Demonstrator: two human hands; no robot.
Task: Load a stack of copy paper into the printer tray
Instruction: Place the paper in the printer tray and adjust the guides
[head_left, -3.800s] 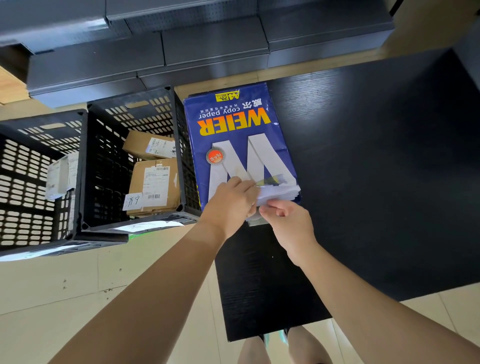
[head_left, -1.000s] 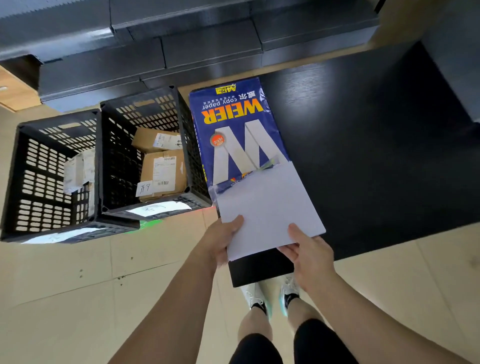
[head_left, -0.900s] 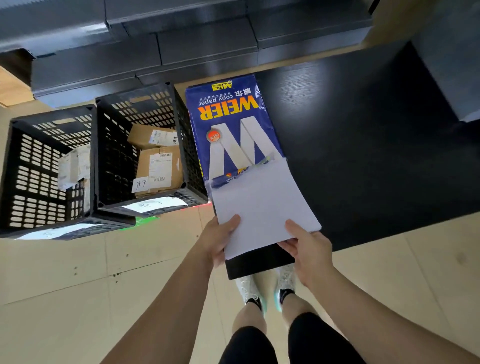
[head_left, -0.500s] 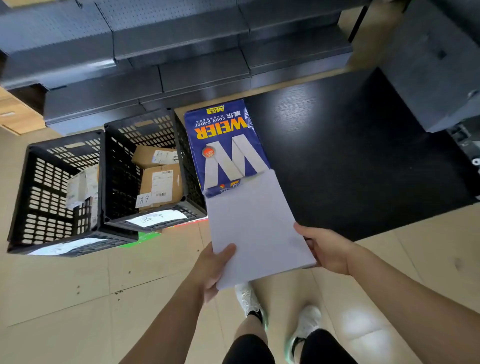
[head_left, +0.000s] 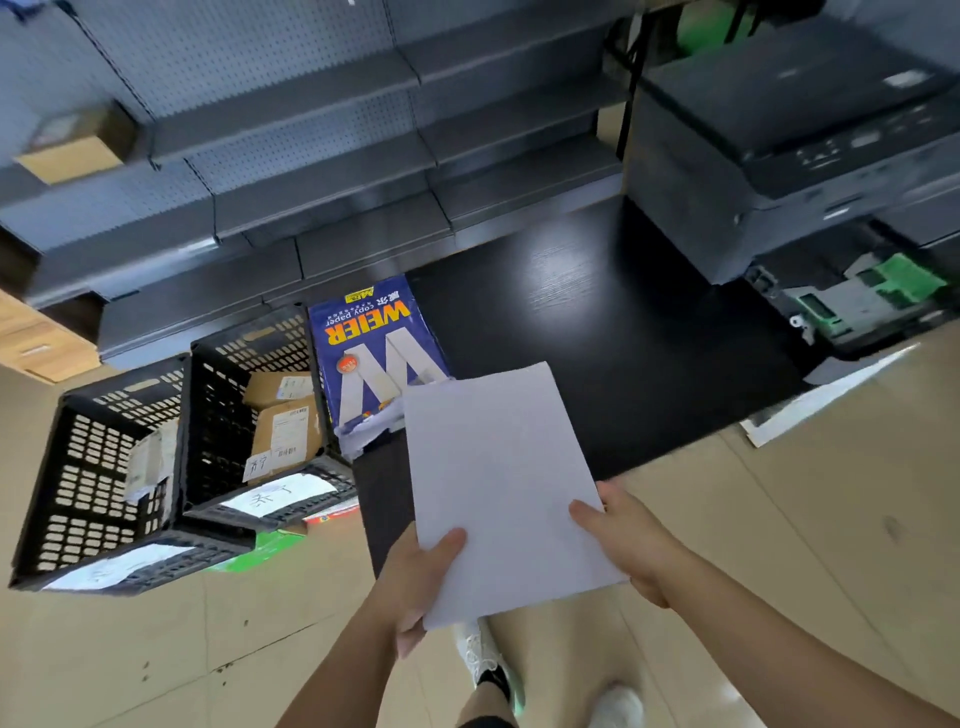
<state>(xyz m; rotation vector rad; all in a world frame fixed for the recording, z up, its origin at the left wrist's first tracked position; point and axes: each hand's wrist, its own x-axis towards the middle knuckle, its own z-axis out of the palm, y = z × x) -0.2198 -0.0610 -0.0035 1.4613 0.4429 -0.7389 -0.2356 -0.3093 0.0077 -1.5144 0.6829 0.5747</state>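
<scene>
Two hands are gripping a stack of white copy paper (head_left: 498, 483) at its near edge: your left hand (head_left: 415, 582) is pinching the near-left corner, your right hand (head_left: 628, 545) is clasping the near-right edge. You are holding it above the near edge of a black table (head_left: 597, 322). Its torn blue wrapper (head_left: 374, 353) (opened at the near end) is lying just left. Far right, the printer (head_left: 779, 140) is sitting with its tray (head_left: 862, 301) pulled open.

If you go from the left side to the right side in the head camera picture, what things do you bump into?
Far-left crate → crate with boxes → blue paper pack → paper stack held by both hands → printer.
</scene>
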